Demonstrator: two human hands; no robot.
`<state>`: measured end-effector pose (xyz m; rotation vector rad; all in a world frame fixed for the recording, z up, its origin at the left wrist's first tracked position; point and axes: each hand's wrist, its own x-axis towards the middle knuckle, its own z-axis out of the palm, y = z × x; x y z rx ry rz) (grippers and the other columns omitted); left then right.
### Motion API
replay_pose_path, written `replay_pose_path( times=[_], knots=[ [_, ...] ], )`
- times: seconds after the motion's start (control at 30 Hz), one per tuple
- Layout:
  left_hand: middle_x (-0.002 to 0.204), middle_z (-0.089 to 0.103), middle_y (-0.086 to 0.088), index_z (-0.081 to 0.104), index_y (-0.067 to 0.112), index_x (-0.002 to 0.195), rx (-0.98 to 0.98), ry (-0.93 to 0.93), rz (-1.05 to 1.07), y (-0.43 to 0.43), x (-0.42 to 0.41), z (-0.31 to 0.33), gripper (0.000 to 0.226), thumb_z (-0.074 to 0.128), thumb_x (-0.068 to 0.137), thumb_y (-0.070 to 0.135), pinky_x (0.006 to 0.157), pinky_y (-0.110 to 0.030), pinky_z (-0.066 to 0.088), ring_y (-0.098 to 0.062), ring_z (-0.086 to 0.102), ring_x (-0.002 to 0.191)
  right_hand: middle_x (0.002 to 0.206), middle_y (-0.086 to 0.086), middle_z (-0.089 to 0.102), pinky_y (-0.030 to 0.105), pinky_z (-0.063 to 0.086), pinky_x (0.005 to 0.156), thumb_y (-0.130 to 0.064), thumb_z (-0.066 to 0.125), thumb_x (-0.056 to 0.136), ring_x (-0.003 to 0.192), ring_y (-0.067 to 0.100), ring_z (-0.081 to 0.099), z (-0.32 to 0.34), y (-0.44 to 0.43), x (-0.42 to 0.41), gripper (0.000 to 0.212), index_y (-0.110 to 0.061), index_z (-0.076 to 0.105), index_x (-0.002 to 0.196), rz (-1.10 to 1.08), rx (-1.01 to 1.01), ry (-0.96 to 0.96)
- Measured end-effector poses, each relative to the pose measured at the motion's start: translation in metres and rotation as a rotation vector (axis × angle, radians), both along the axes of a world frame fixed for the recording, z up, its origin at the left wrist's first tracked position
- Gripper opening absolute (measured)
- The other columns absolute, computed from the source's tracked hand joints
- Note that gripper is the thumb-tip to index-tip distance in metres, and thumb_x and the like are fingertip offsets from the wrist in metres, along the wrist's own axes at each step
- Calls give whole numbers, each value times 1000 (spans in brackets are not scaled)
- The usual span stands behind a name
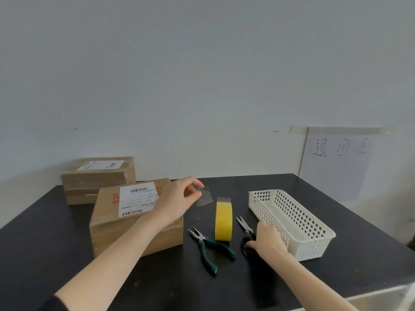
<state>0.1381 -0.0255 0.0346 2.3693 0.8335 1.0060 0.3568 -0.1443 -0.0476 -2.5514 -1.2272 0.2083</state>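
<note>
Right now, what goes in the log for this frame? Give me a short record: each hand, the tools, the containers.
left hand: fingers pinch a clear tape strip above the table
right hand: holds the scissors by their black handles, blades lying on the table
tape roll: yellow, standing on edge between pliers and scissors
pliers: green handles, lying flat, untouched
basket: white, perforated, right of the scissors
near box: cardboard, labelled, under the left forearm
far box: cardboard, labelled, against the wall
</note>
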Motion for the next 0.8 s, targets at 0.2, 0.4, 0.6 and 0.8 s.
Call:
replay_pose_path(
  times=[0.2,0.4,0.6,0.8],
  knots=[
    [79,63,10,64,30,103,-4,12,4,0,-5,-2,15,61,90,23,69,-15,42,-1,57,77,80,3,61,28,46,59,-33,55,94,76,21,63,16,6,2,23,-12,60,87,45,149,-143],
    [81,64,10,64,30,104,2,1,24,7,-11,-2,15,62,90,24,73,-20,49,-3,59,77,73,0,58,30,40,58,-26,52,96,69,19,55,75,27,-8,26,-11,58,75,148,513,-120],
    [80,63,9,63,30,107,-2,-4,41,11,-20,-2,18,62,90,24,75,-26,52,-4,60,78,92,-10,69,21,45,75,-37,64,90,89,6,62,108,52,-36,20,-20,70,98,418,513,195],
    [81,62,10,63,30,108,-2,-27,71,15,-36,2,20,62,90,21,72,-21,48,-4,59,77,101,-13,71,20,51,83,-43,76,78,97,0,63,109,71,-65,36,-26,69,109,607,375,323]
  ],
)
